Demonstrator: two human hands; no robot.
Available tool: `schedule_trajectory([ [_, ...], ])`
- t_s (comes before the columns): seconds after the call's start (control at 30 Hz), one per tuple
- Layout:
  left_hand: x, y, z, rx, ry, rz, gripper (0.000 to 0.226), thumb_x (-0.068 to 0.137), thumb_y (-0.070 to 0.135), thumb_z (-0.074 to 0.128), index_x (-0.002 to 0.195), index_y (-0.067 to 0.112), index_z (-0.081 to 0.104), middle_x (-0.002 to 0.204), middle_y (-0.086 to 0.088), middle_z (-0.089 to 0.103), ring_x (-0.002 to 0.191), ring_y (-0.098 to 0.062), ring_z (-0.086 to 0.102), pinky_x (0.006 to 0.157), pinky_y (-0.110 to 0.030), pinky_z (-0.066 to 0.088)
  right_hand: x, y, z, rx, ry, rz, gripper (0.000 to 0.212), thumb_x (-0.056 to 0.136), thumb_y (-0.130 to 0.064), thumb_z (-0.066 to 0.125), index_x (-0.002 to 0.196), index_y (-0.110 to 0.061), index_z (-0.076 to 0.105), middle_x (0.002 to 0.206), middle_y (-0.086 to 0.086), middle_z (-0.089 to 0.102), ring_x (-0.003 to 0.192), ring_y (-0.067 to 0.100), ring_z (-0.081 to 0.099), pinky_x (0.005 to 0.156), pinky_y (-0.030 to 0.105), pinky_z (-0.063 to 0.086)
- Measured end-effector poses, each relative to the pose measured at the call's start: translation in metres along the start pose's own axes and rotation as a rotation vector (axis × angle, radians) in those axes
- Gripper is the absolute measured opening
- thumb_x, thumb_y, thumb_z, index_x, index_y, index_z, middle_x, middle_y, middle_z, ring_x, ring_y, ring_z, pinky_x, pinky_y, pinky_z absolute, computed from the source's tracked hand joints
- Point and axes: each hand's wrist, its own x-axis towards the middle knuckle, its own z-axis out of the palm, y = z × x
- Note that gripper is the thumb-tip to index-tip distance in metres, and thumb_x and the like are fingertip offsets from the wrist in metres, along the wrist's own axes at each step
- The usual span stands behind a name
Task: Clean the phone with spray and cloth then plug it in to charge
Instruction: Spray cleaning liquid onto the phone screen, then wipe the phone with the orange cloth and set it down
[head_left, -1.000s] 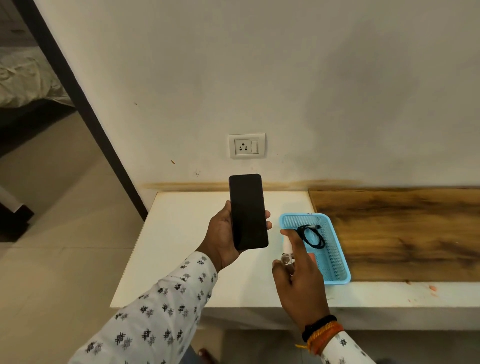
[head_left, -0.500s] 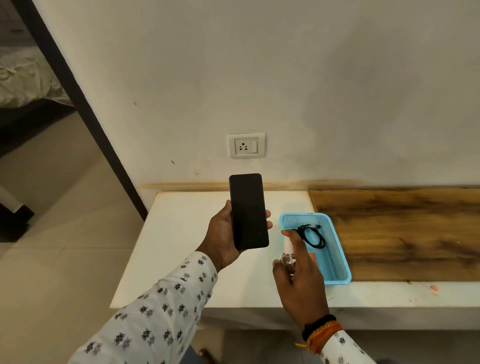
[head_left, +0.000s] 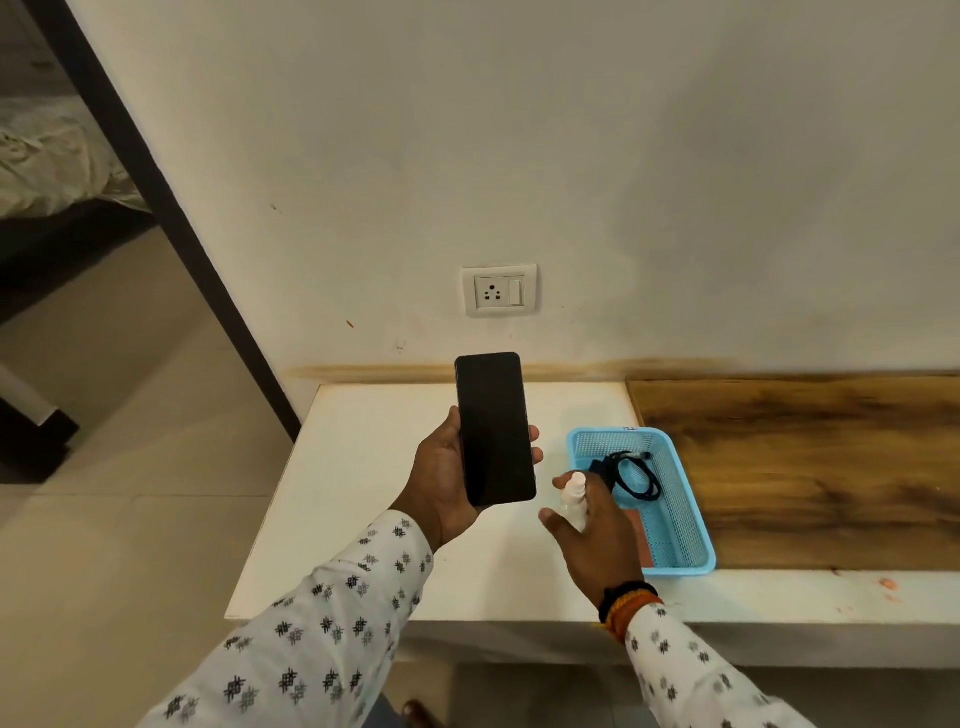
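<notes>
Since the earlier frame the right hand (head_left: 597, 530) has turned, bringing the white spray (head_left: 573, 500) nozzle into view; it grips the bottle just left of the basket (head_left: 685, 519). The left hand (head_left: 447, 483) holds the phone (head_left: 494, 427) upright, farther left of the basket, its dark screen blank. The spray's body is hidden in the fist, and the black cable (head_left: 631, 475) in the basket is hard to make out.

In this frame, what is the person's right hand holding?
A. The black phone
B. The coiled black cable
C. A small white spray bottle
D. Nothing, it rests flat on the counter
C. The right hand is closed around a small white spray bottle beside the blue basket, while the left hand holds the phone and the black cable lies in the basket.
</notes>
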Motion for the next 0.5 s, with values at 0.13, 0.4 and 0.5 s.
schedule_trajectory([
  [0.13,0.001,-0.001,-0.001,0.002,0.007,-0.013,0.070,0.101,0.060,0.021,0.139,0.012,0.054,0.135,-0.024,0.060,0.116,-0.042,0.061,0.102,-0.051,0.046,0.013,0.005,0.004,-0.039,-0.028,0.028,0.040,0.074,-0.018,0.081,0.104,-0.032,0.058,0.103,-0.011,0.058,0.094,0.011,0.055,0.081,0.022,0.044],
  [0.4,0.003,-0.003,-0.003,-0.009,0.013,-0.020,0.072,0.101,0.060,0.020,0.142,0.010,0.052,0.134,-0.024,0.060,0.114,-0.041,0.060,0.102,-0.052,0.045,0.027,0.013,-0.001,-0.206,-0.170,0.041,0.047,0.072,-0.011,0.079,0.113,-0.027,0.064,0.111,-0.008,0.055,0.098,0.012,0.055,0.087,0.022,0.041],
  [0.5,0.003,-0.003,-0.004,-0.004,0.007,-0.018,0.072,0.101,0.060,0.020,0.142,0.010,0.052,0.132,-0.023,0.060,0.113,-0.041,0.061,0.101,-0.051,0.046,0.031,0.016,-0.007,-0.215,-0.211,0.020,0.052,0.070,-0.009,0.075,0.116,-0.028,0.062,0.107,-0.011,0.055,0.097,0.010,0.055,0.086,0.023,0.041],
])
